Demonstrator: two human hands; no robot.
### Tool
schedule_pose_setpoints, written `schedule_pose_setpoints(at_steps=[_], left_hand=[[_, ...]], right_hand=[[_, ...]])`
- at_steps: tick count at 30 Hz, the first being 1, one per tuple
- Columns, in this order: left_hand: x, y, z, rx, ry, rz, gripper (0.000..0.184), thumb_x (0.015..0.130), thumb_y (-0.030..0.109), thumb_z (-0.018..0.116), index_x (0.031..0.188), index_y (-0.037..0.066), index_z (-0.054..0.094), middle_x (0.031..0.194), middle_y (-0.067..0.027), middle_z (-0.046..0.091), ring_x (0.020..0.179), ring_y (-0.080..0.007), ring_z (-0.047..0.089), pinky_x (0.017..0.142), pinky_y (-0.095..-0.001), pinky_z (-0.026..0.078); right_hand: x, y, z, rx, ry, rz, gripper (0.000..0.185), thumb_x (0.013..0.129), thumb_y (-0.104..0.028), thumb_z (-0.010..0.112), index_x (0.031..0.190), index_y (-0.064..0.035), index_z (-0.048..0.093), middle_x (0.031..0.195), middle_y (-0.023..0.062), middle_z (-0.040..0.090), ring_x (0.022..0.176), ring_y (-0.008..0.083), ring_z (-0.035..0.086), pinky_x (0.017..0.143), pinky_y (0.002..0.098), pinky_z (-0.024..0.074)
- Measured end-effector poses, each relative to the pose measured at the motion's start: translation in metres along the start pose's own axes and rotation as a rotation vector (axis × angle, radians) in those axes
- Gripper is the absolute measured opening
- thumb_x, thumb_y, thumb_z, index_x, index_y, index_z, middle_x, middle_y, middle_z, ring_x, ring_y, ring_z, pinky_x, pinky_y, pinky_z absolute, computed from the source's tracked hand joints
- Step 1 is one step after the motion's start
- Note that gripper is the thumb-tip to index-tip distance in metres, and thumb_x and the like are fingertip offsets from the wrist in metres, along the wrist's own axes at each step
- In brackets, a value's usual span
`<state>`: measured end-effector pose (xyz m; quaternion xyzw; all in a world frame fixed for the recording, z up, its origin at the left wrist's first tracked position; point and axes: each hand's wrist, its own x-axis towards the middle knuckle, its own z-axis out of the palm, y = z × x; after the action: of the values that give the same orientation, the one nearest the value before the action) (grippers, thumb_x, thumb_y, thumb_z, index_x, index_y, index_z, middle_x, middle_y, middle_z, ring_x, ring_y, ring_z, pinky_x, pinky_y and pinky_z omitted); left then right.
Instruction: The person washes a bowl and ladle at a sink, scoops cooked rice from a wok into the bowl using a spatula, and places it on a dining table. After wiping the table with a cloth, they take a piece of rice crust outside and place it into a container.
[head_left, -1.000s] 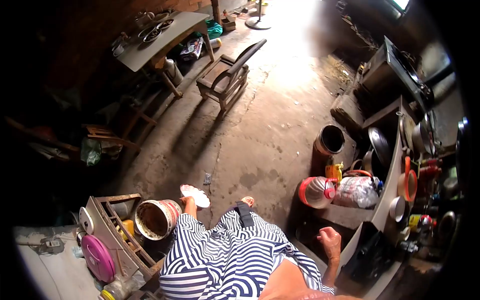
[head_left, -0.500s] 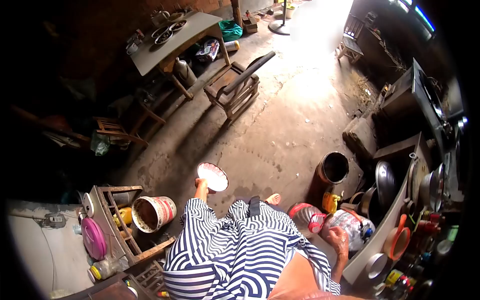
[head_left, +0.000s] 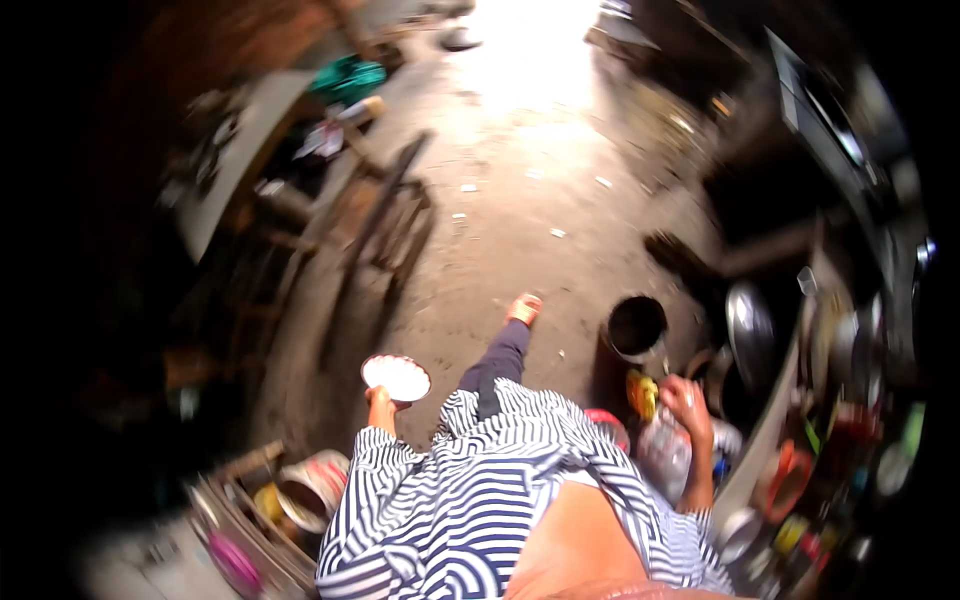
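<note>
My left hand [head_left: 382, 408] grips the near edge of a shallow bowl [head_left: 397, 377], white inside with a reddish patterned rim. The bowl is held out over the floor at my left, and nothing shows clearly inside it. My right hand [head_left: 684, 402] hangs at my right side with its fingers loosely bent and slightly apart, and I see nothing in them. Beside it in view are a yellow container [head_left: 642, 394] and a clear plastic bag or bottle [head_left: 664, 450]. Blur hides whether the hand touches either.
One bare foot [head_left: 525, 308] steps forward on the concrete floor [head_left: 500, 230]. A dark bucket [head_left: 637, 327] stands at the right, near a metal lid [head_left: 747, 325]. Ahead on the left are a wooden chair [head_left: 390, 225] and a table [head_left: 245, 150]. A white bucket [head_left: 318, 480] is near my left side.
My view has swung and moved forward; the chair and table now lie farther left. A leg has stepped ahead. The bowl stays in my left hand; my right arm has swung forward.
</note>
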<state>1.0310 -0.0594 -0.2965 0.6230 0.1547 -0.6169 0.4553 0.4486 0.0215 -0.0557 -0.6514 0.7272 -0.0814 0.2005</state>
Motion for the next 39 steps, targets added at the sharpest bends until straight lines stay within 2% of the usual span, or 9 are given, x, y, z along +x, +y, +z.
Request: schedule_pose_setpoints(at_steps=[3,5,11,16,19,23,27,36,39], left_hand=[[0.014,0.021,0.154,-0.152,-0.244,-0.137,0.05,0.073,0.027,0.028,0.113,0.001,0.045,0.104,-0.0181,0.054,0.097,-0.037,0.051,0.084,-0.0507,0.041],[0.027,0.033,0.253,-0.08,-0.266,-0.147,0.05,0.072,0.025,0.029,0.113,0.002,0.045,0.104,-0.0181,0.054,0.096,-0.0369,0.051,0.083,-0.0507,0.042],[0.083,0.028,0.569,0.145,-0.362,-0.118,0.049,0.07,0.022,0.031,0.112,0.002,0.046,0.104,-0.0181,0.054,0.096,-0.0369,0.051,0.082,-0.0506,0.042],[0.069,0.015,0.669,0.22,-0.456,-0.084,0.049,0.069,0.018,0.032,0.112,0.002,0.046,0.104,-0.0181,0.053,0.096,-0.0368,0.051,0.081,-0.0506,0.043],[0.053,-0.044,0.805,0.298,-0.489,-0.058,0.049,0.068,0.017,0.033,0.112,0.002,0.046,0.103,-0.0181,0.053,0.096,-0.0368,0.051,0.08,-0.0505,0.043],[0.021,-0.102,0.915,0.379,-0.484,0.003,0.049,0.066,0.014,0.034,0.112,0.002,0.046,0.103,-0.018,0.053,0.095,-0.0367,0.051,0.08,-0.0505,0.044],[-0.019,-0.157,1.027,0.468,-0.488,0.066,0.049,0.065,0.011,0.035,0.112,0.002,0.046,0.103,-0.018,0.053,0.095,-0.0367,0.051,0.079,-0.0505,0.044],[-0.02,-0.272,1.353,0.575,-0.636,0.11,0.05,0.062,0.006,0.038,0.111,0.002,0.046,0.103,-0.018,0.053,0.095,-0.0366,0.051,0.077,-0.0504,0.046],[0.007,-0.313,1.472,0.642,-0.749,0.11,0.051,0.061,0.004,0.039,0.111,0.002,0.046,0.102,-0.0179,0.053,0.094,-0.0365,0.052,0.076,-0.0503,0.046]], right_hand=[[0.118,0.035,-0.039,0.075,0.046,0.081,0.017,0.073,-0.019,0.051,0.079,-0.0045,0.057,0.074,0.0145,0.058,0.071,0.0319,0.055,0.064,0.0397,0.043],[0.193,0.032,-0.097,0.102,-0.152,0.251,0.021,0.072,-0.021,0.051,0.083,-0.0045,0.057,0.075,0.0142,0.06,0.074,0.0304,0.057,0.066,0.0371,0.0445],[0.369,0.159,-0.168,0.149,-0.067,0.409,0.024,0.072,-0.02,0.048,0.086,-0.003,0.057,0.077,0.0144,0.06,0.074,0.0284,0.058,0.066,0.0359,0.0447],[0.341,0.175,-0.196,0.15,-0.113,0.403,0.024,0.071,-0.021,0.047,0.084,-0.0039,0.058,0.08,0.0135,0.06,0.077,0.0292,0.057,0.069,0.0368,0.0438],[0.391,0.302,-0.257,0.214,-0.122,0.463,0.023,0.07,-0.019,0.048,0.084,-0.0051,0.059,0.08,0.0146,0.06,0.08,0.0303,0.057,0.072,0.0385,0.0432],[0.449,0.408,-0.325,0.245,-0.097,0.613,0.022,0.07,-0.019,0.047,0.087,-0.0102,0.059,0.088,0.0124,0.06,0.088,0.0299,0.055,0.077,0.0406,0.0415],[0.485,0.513,-0.396,0.311,0.007,0.559,0.024,0.07,-0.019,0.047,0.086,-0.0071,0.059,0.081,0.014,0.061,0.082,0.0306,0.056,0.076,0.0395,0.0423],[0.627,0.709,-0.503,0.362,-0.034,0.583,0.024,0.07,-0.021,0.048,0.088,-0.0071,0.058,0.084,0.0114,0.061,0.084,0.0281,0.056,0.076,0.0373,0.0421],[0.684,0.746,-0.546,0.365,-0.017,0.738,0.025,0.071,-0.02,0.046,0.088,-0.0074,0.06,0.09,0.0131,0.06,0.087,0.0289,0.055,0.077,0.0381,0.043]])
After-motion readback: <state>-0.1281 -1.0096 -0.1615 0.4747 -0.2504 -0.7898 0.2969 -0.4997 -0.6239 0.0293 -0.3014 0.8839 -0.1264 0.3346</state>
